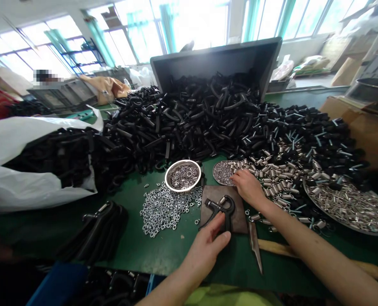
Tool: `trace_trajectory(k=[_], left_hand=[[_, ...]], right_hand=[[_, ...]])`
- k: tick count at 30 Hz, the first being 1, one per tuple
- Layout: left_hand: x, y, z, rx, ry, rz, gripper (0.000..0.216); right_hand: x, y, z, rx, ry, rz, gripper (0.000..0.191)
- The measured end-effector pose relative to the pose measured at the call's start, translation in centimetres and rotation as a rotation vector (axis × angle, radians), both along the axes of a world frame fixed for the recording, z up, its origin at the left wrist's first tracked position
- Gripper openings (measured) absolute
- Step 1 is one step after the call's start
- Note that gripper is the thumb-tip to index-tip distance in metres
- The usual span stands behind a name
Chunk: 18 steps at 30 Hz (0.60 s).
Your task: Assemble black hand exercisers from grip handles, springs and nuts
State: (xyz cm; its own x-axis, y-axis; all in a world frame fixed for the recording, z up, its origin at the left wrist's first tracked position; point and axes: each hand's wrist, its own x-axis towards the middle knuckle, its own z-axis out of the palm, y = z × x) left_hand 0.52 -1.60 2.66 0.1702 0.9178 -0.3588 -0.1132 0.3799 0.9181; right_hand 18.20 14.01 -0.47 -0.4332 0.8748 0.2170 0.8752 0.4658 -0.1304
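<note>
My left hand (208, 244) grips the lower handles of a black hand-grip exerciser (221, 208), which lies on a dark square board (236, 216) on the green table. My right hand (248, 187) reaches past the board's far right corner, palm down, fingers curled over small metal springs (272, 174) beside a flat dish of small metal parts (223, 172). Whether it holds a spring is hidden under the fingers.
A round metal bowl of washers (182, 175) stands above a loose heap of washers (163, 208). A big pile of black handles (192, 119) spills from a tipped grey bin (217, 59). A tray of springs (351, 206) sits right; a hatchet-like tool (255, 246) lies near.
</note>
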Motion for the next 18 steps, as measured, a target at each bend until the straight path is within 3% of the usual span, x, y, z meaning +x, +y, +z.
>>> trace_trajectory(k=[4,7,11,14,18], left_hand=[[-1.6,4.0,0.5,0.447,0.494,-0.063,0.032],[-1.8,9.2,-0.3,0.642,0.859,-0.081,0.023],[-0.6,15.6,-2.5,0.679,1.232,-0.205,0.02],[0.6,18.4,-4.0,0.654,1.283,-0.219,0.016],[1.2,19.7,-5.0,0.606,1.25,-0.2,0.012]], right_hand=[[-1.8,4.7,-0.8,-0.042,-0.015,-0.049,0.018],[-2.0,5.7,-1.6,-0.084,0.018,-0.072,0.014],[-1.6,5.7,-1.9,-0.127,0.15,-0.12,0.012],[-1.1,5.1,-1.7,-0.181,0.291,-0.154,0.014],[-0.1,2.7,-1.1,-0.299,0.475,-0.114,0.016]])
